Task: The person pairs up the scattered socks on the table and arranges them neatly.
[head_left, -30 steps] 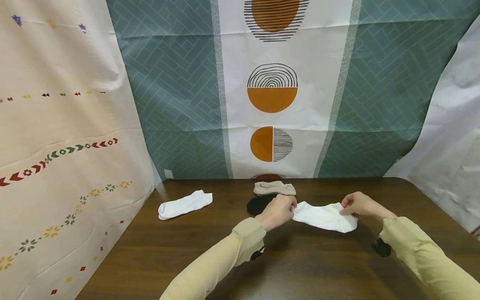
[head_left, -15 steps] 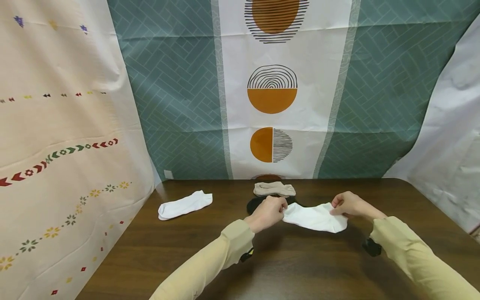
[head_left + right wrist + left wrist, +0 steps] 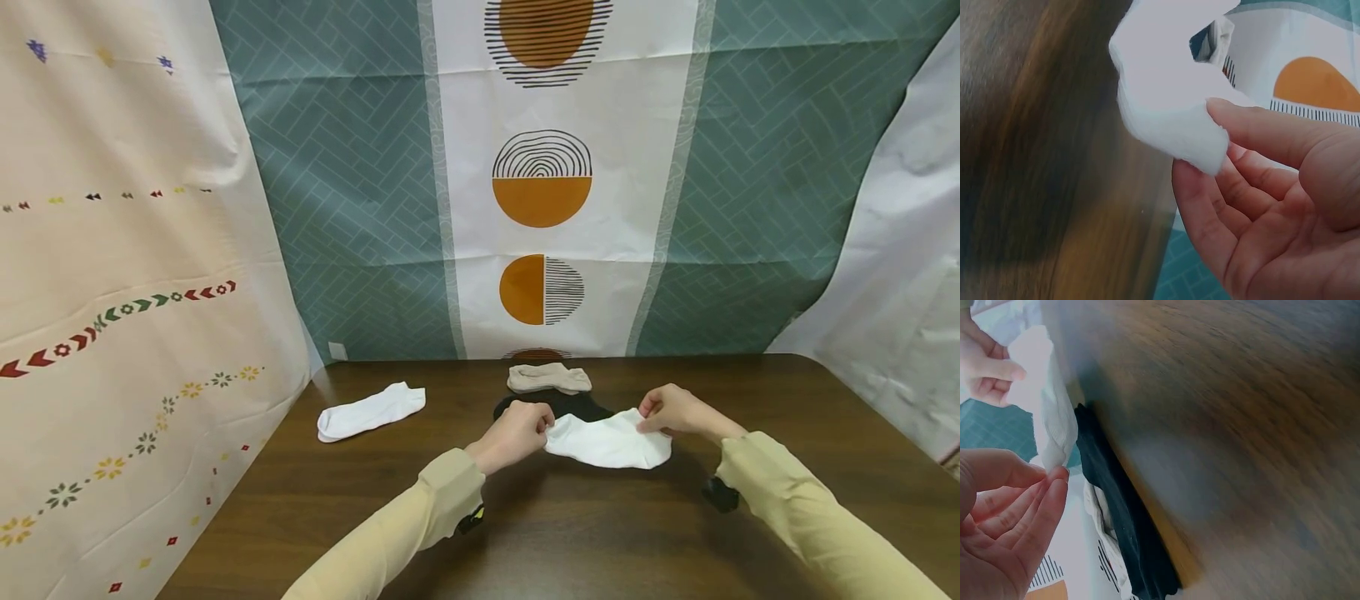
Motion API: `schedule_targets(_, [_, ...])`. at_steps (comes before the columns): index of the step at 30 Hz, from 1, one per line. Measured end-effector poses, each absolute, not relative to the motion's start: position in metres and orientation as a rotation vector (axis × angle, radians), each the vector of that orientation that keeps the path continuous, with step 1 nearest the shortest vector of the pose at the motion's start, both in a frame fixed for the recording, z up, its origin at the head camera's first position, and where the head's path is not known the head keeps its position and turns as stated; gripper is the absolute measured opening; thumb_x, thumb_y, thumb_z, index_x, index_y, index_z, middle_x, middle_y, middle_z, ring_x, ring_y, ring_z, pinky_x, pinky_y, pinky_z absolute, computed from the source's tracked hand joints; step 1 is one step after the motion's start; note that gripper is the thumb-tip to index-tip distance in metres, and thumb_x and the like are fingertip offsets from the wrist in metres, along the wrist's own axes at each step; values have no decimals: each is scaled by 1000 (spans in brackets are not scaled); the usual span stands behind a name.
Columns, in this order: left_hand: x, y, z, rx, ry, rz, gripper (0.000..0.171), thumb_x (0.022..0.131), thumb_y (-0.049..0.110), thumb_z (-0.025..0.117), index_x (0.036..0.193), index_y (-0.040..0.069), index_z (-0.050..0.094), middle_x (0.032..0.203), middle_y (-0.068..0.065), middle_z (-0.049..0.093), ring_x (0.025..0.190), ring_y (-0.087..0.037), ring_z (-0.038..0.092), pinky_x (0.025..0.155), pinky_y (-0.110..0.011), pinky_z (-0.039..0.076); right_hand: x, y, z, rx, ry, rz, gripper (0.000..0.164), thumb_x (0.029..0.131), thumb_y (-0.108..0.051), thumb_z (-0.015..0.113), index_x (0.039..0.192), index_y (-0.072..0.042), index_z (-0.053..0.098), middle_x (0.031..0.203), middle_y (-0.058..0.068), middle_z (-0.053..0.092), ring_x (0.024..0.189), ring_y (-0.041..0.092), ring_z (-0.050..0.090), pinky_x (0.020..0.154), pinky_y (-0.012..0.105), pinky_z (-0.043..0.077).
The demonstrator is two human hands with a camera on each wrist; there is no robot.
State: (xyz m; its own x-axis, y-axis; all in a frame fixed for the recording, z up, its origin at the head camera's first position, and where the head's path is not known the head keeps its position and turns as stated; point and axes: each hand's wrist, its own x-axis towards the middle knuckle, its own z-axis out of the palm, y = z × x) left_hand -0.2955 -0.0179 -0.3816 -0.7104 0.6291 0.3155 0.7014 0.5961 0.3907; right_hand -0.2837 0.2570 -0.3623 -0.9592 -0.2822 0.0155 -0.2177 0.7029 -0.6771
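Note:
A white ankle sock [image 3: 607, 442] stretches between my two hands above the table. My left hand [image 3: 513, 435] pinches its left end between thumb and fingertips, as the left wrist view also shows. At its other end, my right hand [image 3: 678, 410] pinches the fabric; in the right wrist view the thumb [image 3: 1260, 125] lies over the sock and the fingers are beneath it. Just behind the held sock lies a black sock [image 3: 573, 406], partly hidden by my left hand and the white fabric.
Behind the black sock, a beige sock [image 3: 547, 377] lies near the far edge of the brown wooden table [image 3: 585, 533]. Farther left lies another white sock [image 3: 371, 412]. A patterned curtain [image 3: 360, 208] hangs behind the table, with pale cloth [image 3: 150, 250] along the left side.
Both hands have moved left together, carrying the white sock in front of the black one. More of the black sock's right end shows now. The other socks have stayed put.

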Motion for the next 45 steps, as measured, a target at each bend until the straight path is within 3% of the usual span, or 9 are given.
schedule_targets(13, [-292,-36,-383,-1142,-2683,-777,17,75,-7,56,87,2,64,67,5,54,59,-7,47,54,-17,39,-284,239,-364,-399,2788,-1114,15,72,-3,72,76,0,58,59,-1,49,47,11,42,46,28,40])
schedule_targets(45, [-283,-63,-397,-1143,-2850,-691,15,71,-9,61,81,4,62,68,3,54,58,-6,47,52,-18,40,-282,214,-378,-433,2725,-1113,17,71,-1,73,73,-1,56,58,-2,49,46,9,43,43,23,39])
